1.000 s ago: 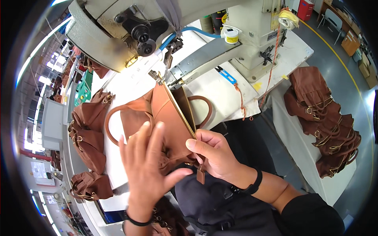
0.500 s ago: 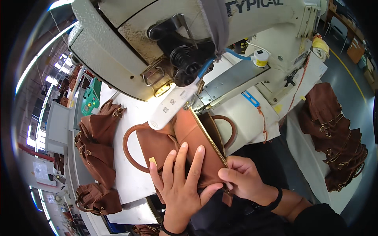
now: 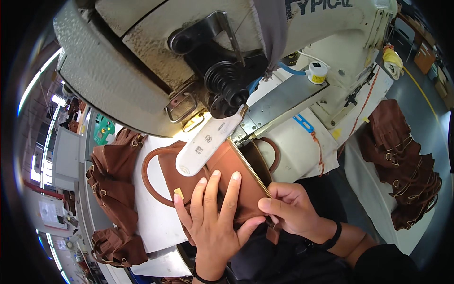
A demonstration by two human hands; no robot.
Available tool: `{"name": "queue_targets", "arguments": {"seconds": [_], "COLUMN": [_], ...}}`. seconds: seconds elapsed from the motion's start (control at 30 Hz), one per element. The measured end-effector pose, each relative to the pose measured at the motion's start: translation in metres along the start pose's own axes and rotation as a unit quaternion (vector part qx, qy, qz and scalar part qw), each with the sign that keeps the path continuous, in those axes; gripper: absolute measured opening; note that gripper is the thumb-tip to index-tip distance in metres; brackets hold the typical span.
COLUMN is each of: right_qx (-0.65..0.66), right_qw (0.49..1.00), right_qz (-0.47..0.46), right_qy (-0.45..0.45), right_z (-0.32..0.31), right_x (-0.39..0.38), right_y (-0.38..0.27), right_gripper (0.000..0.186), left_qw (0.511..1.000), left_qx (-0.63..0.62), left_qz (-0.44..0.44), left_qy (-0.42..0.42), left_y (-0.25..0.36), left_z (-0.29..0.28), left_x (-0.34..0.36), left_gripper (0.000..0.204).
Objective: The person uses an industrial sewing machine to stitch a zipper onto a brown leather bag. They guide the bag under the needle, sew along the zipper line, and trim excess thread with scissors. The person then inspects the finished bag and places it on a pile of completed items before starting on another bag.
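A brown leather handbag (image 3: 239,177) lies under the head of a sewing machine (image 3: 127,61), its open zipper edge (image 3: 253,168) running from the needle area down to my right hand. My left hand (image 3: 215,232) rests flat on the leather with its fingers spread. With thumb and fingers, my right hand (image 3: 293,208) pinches the bag's edge at the zipper's near end; a small leather tab (image 3: 273,235) hangs just below. One rounded handle (image 3: 150,177) loops out at the left, another (image 3: 275,156) at the right. A white elongated plastic piece (image 3: 205,144) hides the needle and stitching spot.
Several brown bags stand at the left (image 3: 113,199), and more are heaped at the right (image 3: 395,161). On the machine's bed side sit a small white bottle (image 3: 317,72) and a blue slotted tool (image 3: 303,123) with orange cord. White worktop (image 3: 158,222) surrounds the bag.
The machine head looks larger and lower in view, as the view has shifted closer. Both hands keep their hold and place on the bag, sitting slightly further left in the picture.
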State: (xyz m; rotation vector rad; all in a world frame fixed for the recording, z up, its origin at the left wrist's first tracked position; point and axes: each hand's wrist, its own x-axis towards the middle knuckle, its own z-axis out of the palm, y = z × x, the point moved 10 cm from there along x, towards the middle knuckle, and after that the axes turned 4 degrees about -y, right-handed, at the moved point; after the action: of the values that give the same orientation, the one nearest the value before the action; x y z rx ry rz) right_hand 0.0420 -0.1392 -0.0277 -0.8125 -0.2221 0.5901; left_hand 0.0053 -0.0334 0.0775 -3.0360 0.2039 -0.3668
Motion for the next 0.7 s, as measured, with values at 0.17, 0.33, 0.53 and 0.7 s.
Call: {"name": "queue_targets", "arguments": {"seconds": [0.17, 0.33, 0.53, 0.7], "right_qx": [0.002, -0.007, -0.023, -0.024], "right_qw": [1.000, 1.000, 1.000, 1.000], "right_qz": [-0.004, 0.002, -0.010, -0.014], "right_qy": [-0.015, -0.015, -0.013, -0.004], "right_z": [0.004, 0.003, 0.004, 0.005], "right_x": [0.007, 0.012, 0.030, 0.046], "right_y": [-0.006, -0.005, -0.012, -0.016], "right_gripper": [0.029, 0.029, 0.029, 0.029], "left_qw": [1.000, 1.000, 1.000, 0.999], "left_qx": [0.005, -0.003, -0.017, -0.024], "left_qz": [0.008, 0.013, 0.005, 0.009], "left_qy": [-0.003, -0.001, 0.014, 0.034], "left_y": [-0.002, -0.005, -0.016, -0.026], "left_z": [0.002, 0.003, 0.008, 0.011], "left_x": [0.004, 0.008, 0.019, 0.030], "left_gripper": [0.081, 0.079, 0.077, 0.078]}}
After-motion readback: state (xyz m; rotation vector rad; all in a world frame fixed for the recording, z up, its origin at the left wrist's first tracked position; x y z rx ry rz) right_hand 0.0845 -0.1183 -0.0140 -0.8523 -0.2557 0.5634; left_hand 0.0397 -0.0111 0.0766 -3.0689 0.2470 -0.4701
